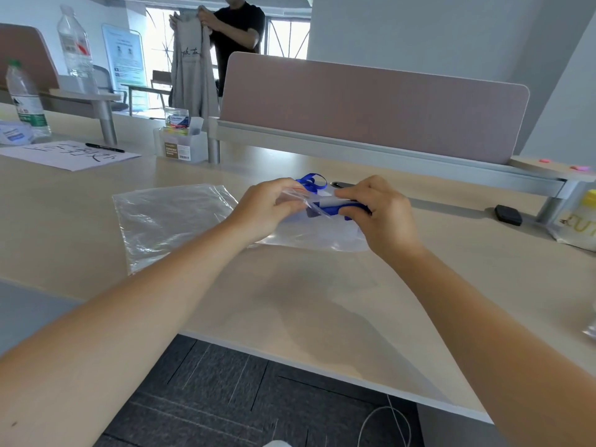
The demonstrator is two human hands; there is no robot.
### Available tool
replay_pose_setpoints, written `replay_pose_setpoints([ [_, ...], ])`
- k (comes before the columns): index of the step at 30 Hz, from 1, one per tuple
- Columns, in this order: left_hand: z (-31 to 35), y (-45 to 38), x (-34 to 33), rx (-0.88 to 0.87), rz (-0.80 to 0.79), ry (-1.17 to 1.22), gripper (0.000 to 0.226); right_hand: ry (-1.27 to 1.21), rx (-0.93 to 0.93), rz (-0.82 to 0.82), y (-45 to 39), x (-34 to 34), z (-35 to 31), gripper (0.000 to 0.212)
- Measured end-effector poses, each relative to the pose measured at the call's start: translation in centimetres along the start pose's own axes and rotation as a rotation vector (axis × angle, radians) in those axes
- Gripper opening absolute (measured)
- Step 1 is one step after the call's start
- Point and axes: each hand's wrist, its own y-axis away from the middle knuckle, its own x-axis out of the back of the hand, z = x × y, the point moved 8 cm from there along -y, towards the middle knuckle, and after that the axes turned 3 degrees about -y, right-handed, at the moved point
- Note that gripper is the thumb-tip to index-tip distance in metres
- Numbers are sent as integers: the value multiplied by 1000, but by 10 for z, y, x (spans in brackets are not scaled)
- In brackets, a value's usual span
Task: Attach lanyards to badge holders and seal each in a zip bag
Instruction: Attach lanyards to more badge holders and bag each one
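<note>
1. The desk (290, 301) is wide and pale, with a divider panel (371, 108) behind it. All the work happens near its middle.
2. A spare plastic bag (167, 221) lies flat on the desk, left of the hands and not touched by them.
3. The zip bag (309, 235) lies on the desk between the hands, with its mouth lifted.
4. The left hand (267, 206) pinches the mouth of the zip bag between thumb and fingers.
5. The right hand (380, 211) has its fingers curled around the blue lanyard (342, 208) bundle and pushes it into the mouth. I cannot see the badge holder clearly.
6. A loop of the lanyard sticks out above the bag.
7. I judge the step is filling. Next, the loop must be tucked fully inside before the zip is pressed closed, otherwise the ribbon can block the seal.
</note>
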Motion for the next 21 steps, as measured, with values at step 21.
replay_pose_setpoints([
  [21, -4, -7, -5, 69, 91, 323, 18, 22, -144, -70, -1, -13, 16, 31],
])
